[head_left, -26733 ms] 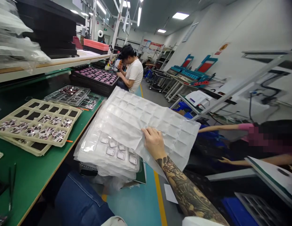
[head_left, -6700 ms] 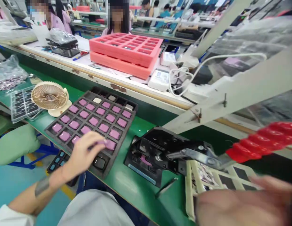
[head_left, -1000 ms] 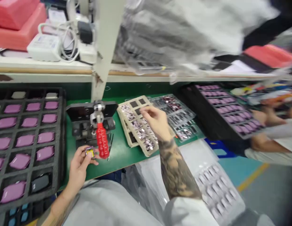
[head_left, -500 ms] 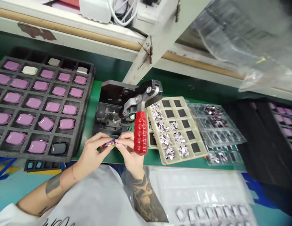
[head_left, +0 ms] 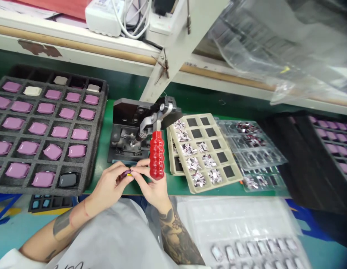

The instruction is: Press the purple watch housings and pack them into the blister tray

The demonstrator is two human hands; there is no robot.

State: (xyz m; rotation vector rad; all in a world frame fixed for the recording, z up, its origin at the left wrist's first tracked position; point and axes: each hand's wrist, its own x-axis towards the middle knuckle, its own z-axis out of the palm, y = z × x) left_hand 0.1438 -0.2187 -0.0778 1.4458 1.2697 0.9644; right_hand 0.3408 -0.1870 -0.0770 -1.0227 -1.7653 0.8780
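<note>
A small purple watch case (head_left: 124,174), with a bit of yellow at its edge, is pinched between the fingers and thumb of my left hand (head_left: 110,185). My right hand (head_left: 152,188) meets it from the other side, thumb and fingertips closed at the case's right end. Whether a smaller piece sits between those fingertips I cannot make out. Just beyond both hands stands a black toggle-clamp press (head_left: 128,140). Its red ribbed handle (head_left: 157,155) hangs over my right hand and hides part of the fingers.
On the left lies a dark foam tray (head_left: 87,157) of purple cases, with one black case (head_left: 68,180). To the right are a cream compartment tray (head_left: 190,183) of small shiny pieces, clear plastic trays (head_left: 263,158) and a black cloth (head_left: 291,164). A slanted post (head_left: 173,56) rises behind the press.
The view has shifted slightly, so the press and trays appear further left. Both hands stay together at the purple watch case, which has turned and shows less of its edge.
</note>
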